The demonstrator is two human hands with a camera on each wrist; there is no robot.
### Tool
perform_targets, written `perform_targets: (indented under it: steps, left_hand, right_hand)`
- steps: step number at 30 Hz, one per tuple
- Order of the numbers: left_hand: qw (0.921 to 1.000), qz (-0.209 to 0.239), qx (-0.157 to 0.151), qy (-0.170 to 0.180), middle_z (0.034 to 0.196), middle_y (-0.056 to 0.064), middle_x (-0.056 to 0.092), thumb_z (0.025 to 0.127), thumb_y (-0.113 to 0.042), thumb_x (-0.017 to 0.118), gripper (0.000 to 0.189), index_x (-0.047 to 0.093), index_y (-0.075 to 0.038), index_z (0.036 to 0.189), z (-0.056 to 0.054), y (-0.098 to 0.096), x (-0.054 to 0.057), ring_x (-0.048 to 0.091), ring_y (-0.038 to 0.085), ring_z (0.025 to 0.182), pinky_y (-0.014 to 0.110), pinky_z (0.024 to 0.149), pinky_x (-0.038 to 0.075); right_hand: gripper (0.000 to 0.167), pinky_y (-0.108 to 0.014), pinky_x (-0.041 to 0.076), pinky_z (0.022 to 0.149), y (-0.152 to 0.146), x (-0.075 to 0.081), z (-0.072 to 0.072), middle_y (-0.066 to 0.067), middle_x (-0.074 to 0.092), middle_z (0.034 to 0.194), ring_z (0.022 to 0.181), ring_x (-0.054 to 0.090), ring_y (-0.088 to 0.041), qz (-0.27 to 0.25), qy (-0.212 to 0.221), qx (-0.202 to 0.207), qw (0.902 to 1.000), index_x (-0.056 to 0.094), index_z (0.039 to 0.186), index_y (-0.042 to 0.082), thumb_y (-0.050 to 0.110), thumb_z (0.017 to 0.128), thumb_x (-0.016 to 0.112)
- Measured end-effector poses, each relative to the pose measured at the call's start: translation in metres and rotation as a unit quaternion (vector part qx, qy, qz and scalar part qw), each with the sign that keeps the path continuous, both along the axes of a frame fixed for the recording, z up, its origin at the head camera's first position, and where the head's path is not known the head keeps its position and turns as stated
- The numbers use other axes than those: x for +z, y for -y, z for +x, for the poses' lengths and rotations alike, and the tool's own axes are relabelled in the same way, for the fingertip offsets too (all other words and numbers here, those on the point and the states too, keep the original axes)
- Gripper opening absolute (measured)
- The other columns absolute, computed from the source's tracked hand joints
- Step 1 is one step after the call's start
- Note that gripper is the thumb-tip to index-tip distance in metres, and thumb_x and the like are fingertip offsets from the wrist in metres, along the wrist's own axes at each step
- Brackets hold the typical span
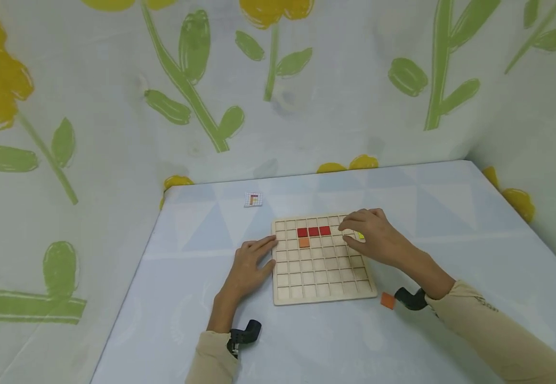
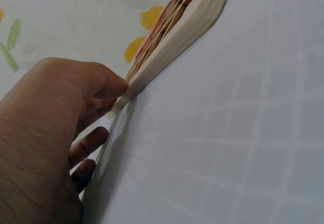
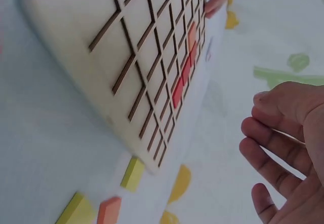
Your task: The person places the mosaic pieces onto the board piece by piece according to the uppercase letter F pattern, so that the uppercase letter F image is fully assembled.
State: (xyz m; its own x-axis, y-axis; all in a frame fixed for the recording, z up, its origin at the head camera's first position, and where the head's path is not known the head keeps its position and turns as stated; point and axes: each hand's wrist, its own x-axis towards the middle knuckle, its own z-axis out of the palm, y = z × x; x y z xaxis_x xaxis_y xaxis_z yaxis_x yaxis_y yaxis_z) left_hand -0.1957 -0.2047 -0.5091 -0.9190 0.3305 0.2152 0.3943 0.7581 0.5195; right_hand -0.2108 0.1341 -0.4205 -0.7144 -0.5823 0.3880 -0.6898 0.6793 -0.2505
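A square wooden grid board [image 1: 325, 296] lies flat on the table. Three red tiles [image 1: 313, 231] sit in a row in its upper part, with an orange tile [image 1: 304, 242] below the leftmost one. My left hand [image 1: 250, 269] rests at the board's left side, fingertips touching the edge, also seen in the left wrist view. Above the board's upper right part hovers my right hand [image 1: 376, 237], fingers loosely bent. The right wrist view shows nothing between its fingers. It partly hides a yellow tile [image 1: 361, 235] by the board's right edge.
A loose orange tile [image 1: 387, 301] lies near the board's lower right corner, below my right wrist. Another yellow tile [image 3: 76, 211] shows at the bottom of the right wrist view. A small card [image 1: 254, 199] with a coloured grid pattern lies behind the board.
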Motion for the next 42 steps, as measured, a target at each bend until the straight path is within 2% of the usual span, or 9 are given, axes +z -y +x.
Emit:
perform_targets:
  steps: [6,11,18,22,31,35,39,42]
  left_hand:
    - [1.0,0.007,0.001,0.005,0.153,-0.01,0.045,0.096,-0.026,0.061,0.05,0.055,-0.02,0.145,0.0,0.001,0.001,0.043,0.022,0.128,0.048,0.102,0.032]
    - [1.0,0.005,0.003,0.007,0.153,-0.01,0.045,0.097,-0.027,0.061,0.05,0.055,-0.021,0.146,0.0,0.0,0.001,0.043,0.022,0.128,0.048,0.102,0.032]
    - [0.9999,0.003,0.008,0.008,0.153,-0.01,0.045,0.096,-0.026,0.061,0.05,0.055,-0.021,0.145,0.001,0.0,0.001,0.044,0.022,0.128,0.048,0.102,0.032]
    - [0.9999,0.005,0.006,0.006,0.153,-0.011,0.044,0.097,-0.027,0.061,0.05,0.055,-0.021,0.146,0.001,0.0,0.001,0.043,0.021,0.128,0.048,0.102,0.032]
    - [0.9999,0.007,0.01,0.007,0.152,-0.011,0.046,0.095,-0.026,0.061,0.05,0.056,-0.021,0.145,0.0,-0.001,0.0,0.044,0.022,0.127,0.048,0.102,0.032]
    - [1.0,0.008,0.005,-0.001,0.152,-0.011,0.046,0.095,-0.027,0.062,0.051,0.056,-0.021,0.145,-0.001,-0.002,-0.001,0.044,0.022,0.126,0.048,0.102,0.032]
    - [1.0,0.008,0.002,-0.005,0.152,-0.01,0.046,0.095,-0.027,0.062,0.051,0.056,-0.02,0.145,-0.001,-0.002,-0.001,0.045,0.022,0.125,0.048,0.1,0.033]
    - [0.9999,0.009,-0.001,-0.006,0.152,-0.009,0.046,0.094,-0.026,0.063,0.05,0.057,-0.02,0.144,0.0,-0.002,-0.001,0.046,0.022,0.124,0.048,0.1,0.034]
  right_hand:
    - [0.022,-0.052,0.038,0.088,-0.023,0.001,0.01,-0.007,0.069,0.106,0.105,0.061,-0.031,0.0,-0.023,-0.019,0.9995,0.074,0.102,0.009,0.005,0.081,0.081]
    - [0.026,-0.051,0.036,0.087,-0.042,-0.001,0.017,-0.008,0.07,0.106,0.104,0.062,-0.03,-0.022,-0.035,-0.033,0.9986,0.074,0.101,0.006,0.003,0.077,0.083]
    - [0.032,-0.05,0.036,0.083,-0.063,-0.006,0.028,-0.008,0.07,0.103,0.101,0.062,-0.029,-0.039,-0.07,-0.034,0.9962,0.073,0.099,0.009,0.002,0.07,0.086]
    - [0.037,-0.048,0.034,0.083,-0.072,-0.007,0.034,-0.008,0.069,0.104,0.101,0.061,-0.029,-0.045,-0.068,-0.047,0.9956,0.073,0.1,0.009,0.001,0.068,0.087]
    - [0.037,-0.051,0.033,0.087,-0.084,-0.011,0.043,-0.011,0.069,0.108,0.106,0.059,-0.032,-0.022,-0.022,-0.094,0.995,0.074,0.104,0.006,0.006,0.07,0.089]
    - [0.034,-0.055,0.034,0.089,-0.092,-0.016,0.043,-0.013,0.068,0.11,0.108,0.059,-0.034,0.002,0.019,-0.125,0.992,0.074,0.105,0.006,0.012,0.075,0.087]
    - [0.031,-0.06,0.034,0.09,-0.101,-0.025,0.042,-0.017,0.068,0.112,0.11,0.058,-0.038,0.028,0.078,-0.151,0.985,0.073,0.107,0.005,0.016,0.08,0.084]
    - [0.029,-0.061,0.035,0.087,-0.107,-0.033,0.043,-0.017,0.068,0.111,0.109,0.059,-0.038,0.036,0.094,-0.156,0.9826,0.074,0.107,0.005,0.014,0.08,0.083]
